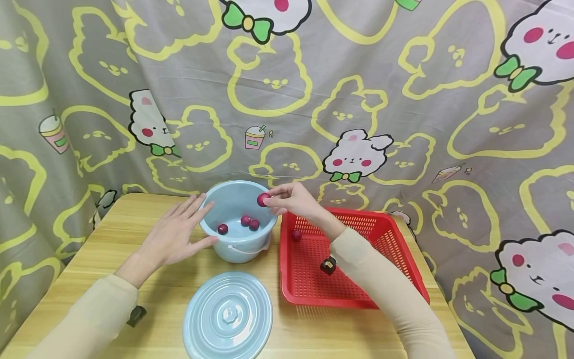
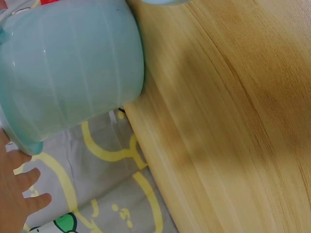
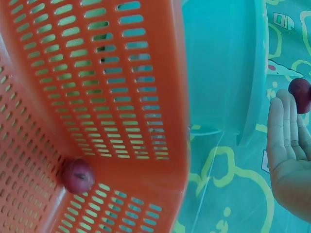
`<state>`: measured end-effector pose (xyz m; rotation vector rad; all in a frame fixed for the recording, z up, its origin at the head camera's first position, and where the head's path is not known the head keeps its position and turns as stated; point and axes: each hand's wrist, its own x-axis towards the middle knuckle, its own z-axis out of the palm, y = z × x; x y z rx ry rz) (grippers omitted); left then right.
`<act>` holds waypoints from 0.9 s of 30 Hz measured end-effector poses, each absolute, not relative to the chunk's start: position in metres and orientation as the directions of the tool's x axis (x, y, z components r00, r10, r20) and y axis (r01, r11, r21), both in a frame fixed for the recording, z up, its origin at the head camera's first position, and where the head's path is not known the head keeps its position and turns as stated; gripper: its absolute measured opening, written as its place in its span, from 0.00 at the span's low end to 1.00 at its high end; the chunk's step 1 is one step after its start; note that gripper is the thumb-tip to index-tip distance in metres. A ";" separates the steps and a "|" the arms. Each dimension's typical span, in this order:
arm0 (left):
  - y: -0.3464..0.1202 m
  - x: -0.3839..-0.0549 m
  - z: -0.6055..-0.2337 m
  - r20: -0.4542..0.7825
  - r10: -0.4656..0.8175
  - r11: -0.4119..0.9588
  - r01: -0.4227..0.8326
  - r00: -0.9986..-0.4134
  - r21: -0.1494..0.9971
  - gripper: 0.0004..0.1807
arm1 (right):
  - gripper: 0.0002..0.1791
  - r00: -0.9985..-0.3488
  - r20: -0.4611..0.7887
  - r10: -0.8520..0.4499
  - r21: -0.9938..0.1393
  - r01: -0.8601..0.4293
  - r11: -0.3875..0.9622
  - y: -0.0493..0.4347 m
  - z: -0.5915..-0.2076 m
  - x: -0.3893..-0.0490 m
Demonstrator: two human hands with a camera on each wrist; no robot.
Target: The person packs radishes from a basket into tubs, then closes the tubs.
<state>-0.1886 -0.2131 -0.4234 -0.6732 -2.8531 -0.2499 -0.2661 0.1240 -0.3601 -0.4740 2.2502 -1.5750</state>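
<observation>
My right hand (image 1: pixel 291 199) pinches a dark red plum (image 1: pixel 263 200) between thumb and fingertips, over the right rim of a light blue bucket (image 1: pixel 239 254). In the right wrist view the same plum (image 3: pixel 300 95) shows at the tips of the fingers. Three plums lie on the bucket's floor, one plum (image 1: pixel 222 229) apart from the other two. With fingers spread, my left hand (image 1: pixel 175 234) is at the bucket's left rim, its fingertips overlapping the rim in the head view. Another plum (image 1: pixel 297 235) sits in the left back corner of a red perforated basket (image 1: pixel 309 299).
A round light blue lid (image 1: pixel 230 315) lies on the wooden table (image 1: pixel 148 324) in front of the bucket. The basket stands directly right of the bucket. Behind the table hangs a grey patterned curtain (image 1: pixel 287 164). The bucket's thin handle (image 1: pixel 248 249) hangs down its front.
</observation>
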 end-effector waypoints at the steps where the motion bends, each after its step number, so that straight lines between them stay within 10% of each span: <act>1: -0.213 -0.189 -0.423 0.231 0.423 0.882 0.456 -0.876 0.118 0.52 | 0.18 -0.882 -0.094 -0.461 -0.945 -0.067 0.321 0.122 -0.362 -0.266; 27: -0.213 -0.188 -0.422 0.219 0.417 0.883 0.450 -0.882 0.131 0.52 | 0.18 -0.845 -0.127 -0.520 -0.918 -0.097 0.383 0.096 -0.368 -0.263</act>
